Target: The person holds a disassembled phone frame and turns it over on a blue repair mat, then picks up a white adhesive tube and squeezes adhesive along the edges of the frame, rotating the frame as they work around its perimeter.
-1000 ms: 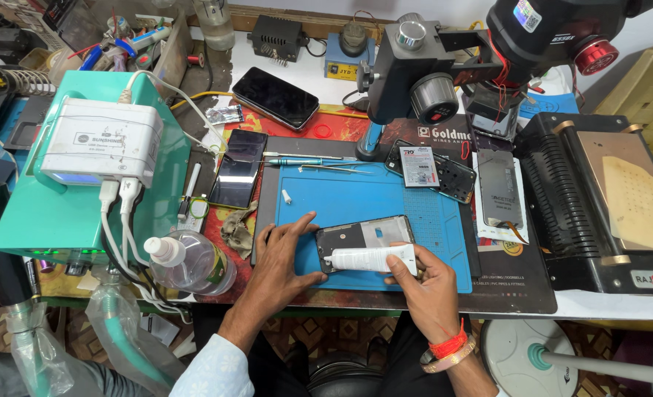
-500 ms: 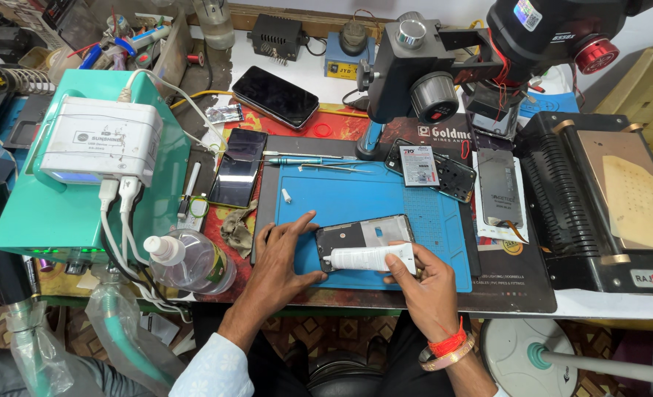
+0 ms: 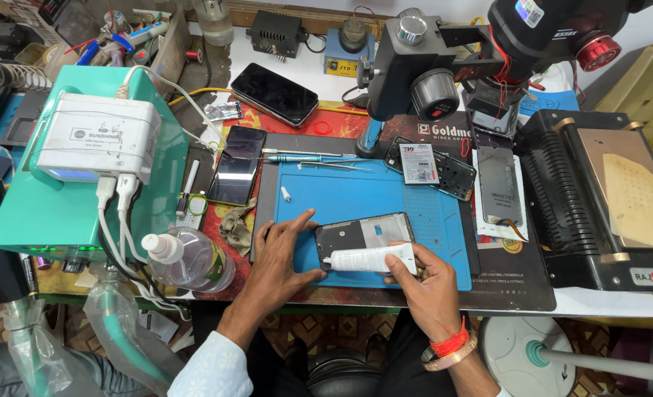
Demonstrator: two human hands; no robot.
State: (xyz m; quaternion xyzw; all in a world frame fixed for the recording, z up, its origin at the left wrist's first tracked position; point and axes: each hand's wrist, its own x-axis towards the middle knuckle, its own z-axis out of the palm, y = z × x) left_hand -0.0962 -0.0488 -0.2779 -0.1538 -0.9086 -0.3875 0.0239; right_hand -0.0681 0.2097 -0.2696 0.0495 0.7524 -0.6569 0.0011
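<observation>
Nothing moved since a second ago. Left hand (image 3: 281, 254) spread flat, pinning phone frame (image 3: 363, 234) on blue mat (image 3: 356, 195). Right hand (image 3: 423, 276) still pinching white tube (image 3: 368, 258), nozzle at frame's edge.

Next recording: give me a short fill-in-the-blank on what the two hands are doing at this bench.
1. The right hand holds a white ____ over the open black phone frame.
2. The left hand presses the frame's ____ end.
3. The frame lies on a ____ rubber work mat.
4. The clear plastic bottle lies to the ____ of the left hand.

Missing words: tube; left; blue; left
</observation>
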